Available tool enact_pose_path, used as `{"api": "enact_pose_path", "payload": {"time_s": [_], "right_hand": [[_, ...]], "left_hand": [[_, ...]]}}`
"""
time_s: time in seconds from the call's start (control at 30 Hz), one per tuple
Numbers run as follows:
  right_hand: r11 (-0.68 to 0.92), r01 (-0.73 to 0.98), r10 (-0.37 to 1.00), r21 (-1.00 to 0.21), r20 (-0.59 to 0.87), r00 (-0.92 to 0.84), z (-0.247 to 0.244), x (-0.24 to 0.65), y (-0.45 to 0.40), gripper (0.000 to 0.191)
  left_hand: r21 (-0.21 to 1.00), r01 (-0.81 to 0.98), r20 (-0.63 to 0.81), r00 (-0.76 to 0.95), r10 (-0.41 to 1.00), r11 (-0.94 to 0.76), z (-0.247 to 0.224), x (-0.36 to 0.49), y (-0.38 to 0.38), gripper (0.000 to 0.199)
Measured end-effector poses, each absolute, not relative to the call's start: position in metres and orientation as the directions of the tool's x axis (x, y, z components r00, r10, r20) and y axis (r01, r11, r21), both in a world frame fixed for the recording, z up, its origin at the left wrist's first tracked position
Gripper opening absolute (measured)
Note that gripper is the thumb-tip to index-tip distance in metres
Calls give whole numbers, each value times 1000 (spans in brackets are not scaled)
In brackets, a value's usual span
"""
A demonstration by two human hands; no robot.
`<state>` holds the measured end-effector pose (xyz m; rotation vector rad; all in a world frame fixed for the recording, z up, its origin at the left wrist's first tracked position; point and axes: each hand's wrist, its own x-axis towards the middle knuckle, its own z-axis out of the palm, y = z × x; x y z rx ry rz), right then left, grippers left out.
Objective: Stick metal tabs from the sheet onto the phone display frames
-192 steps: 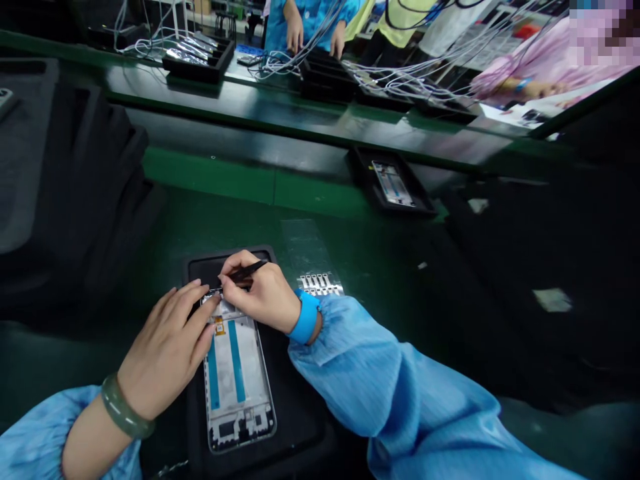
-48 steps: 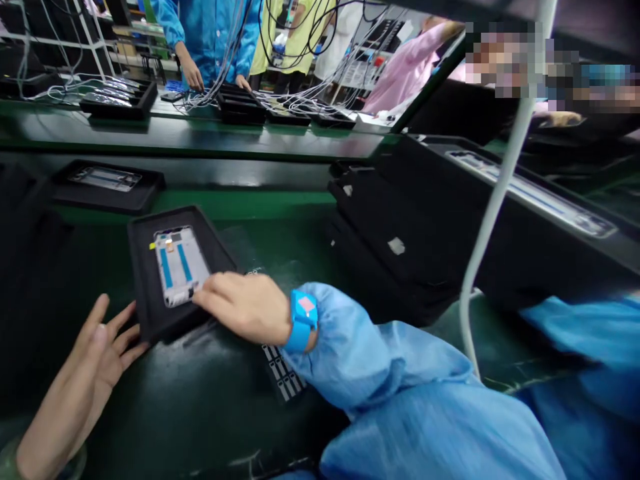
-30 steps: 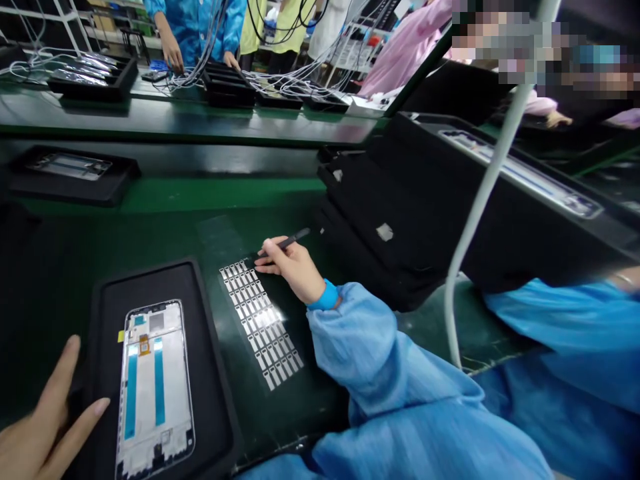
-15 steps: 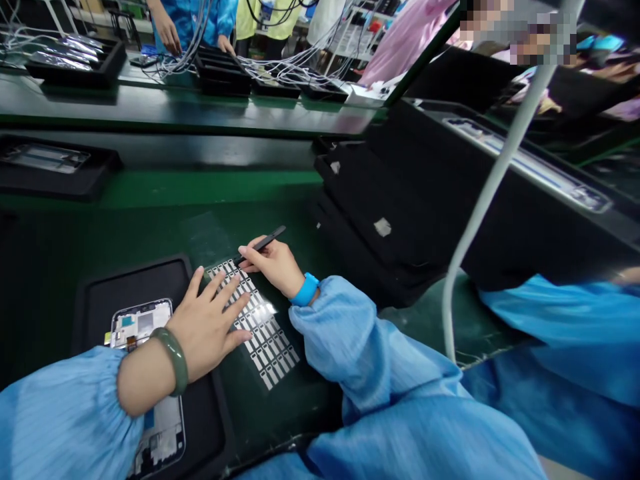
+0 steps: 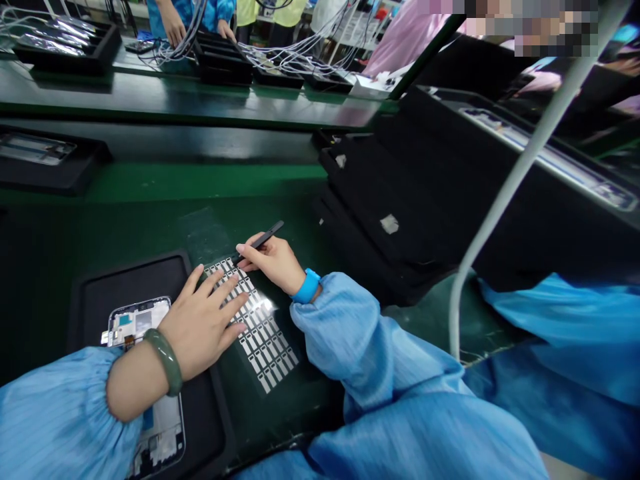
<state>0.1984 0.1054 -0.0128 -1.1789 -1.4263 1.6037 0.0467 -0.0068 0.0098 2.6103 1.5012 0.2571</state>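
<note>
A clear sheet of small white stickers lies on the dark green work surface in front of me. My left hand rests on it with fingers spread, covering part of its left side. In my right hand I hold black tweezers, their back end pointing up and right. The tweezers' tips are at the sheet's top edge, partly hidden by my fingers. Under my left forearm a phone frame with inner parts showing sits in a black tray.
Stacked black trays stand on the right, with a grey cable hanging before them. Another black tray lies at the far left. Beyond the raised ledge, a co-worker's hands are near white cables. A blue sleeve shows at right.
My left hand has slid slightly left on the sheet. The tweezers in my right hand stay at the sheet's top edge. The view has shifted a little.
</note>
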Motion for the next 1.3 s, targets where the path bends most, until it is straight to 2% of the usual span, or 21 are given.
{"api": "enact_pose_path", "payload": {"time_s": [0.1,0.27,0.5,0.73,0.87,1.0,1.17,1.3], "right_hand": [[-183,72,911,-980,-197,-361,-12,198,105,34],[-188,68,921,-980,-200,-335,-10,197,103,36],[-176,82,925,-981,-193,-326,-10,194,103,35],[-242,59,920,-969,-248,-303,-11,192,108,23],[-295,41,907,-954,-294,-301,-9,190,111,12],[-383,-78,873,-921,-333,-357,-2,192,112,9],[-368,-264,883,-892,-247,-398,13,193,104,19],[-348,-343,876,-872,-172,-451,25,180,87,29]], "left_hand": [[181,877,96,435,895,-446,11,45,2,35],[147,942,109,289,951,-303,3,43,25,53],[148,947,88,274,958,-285,-3,42,34,49],[190,942,96,262,960,-276,-4,41,32,51],[246,932,103,248,963,-266,-4,41,32,52],[330,910,125,221,967,-250,-4,41,33,48],[489,839,193,162,968,-239,2,36,30,50],[625,750,258,64,964,-216,22,27,19,33]]}}
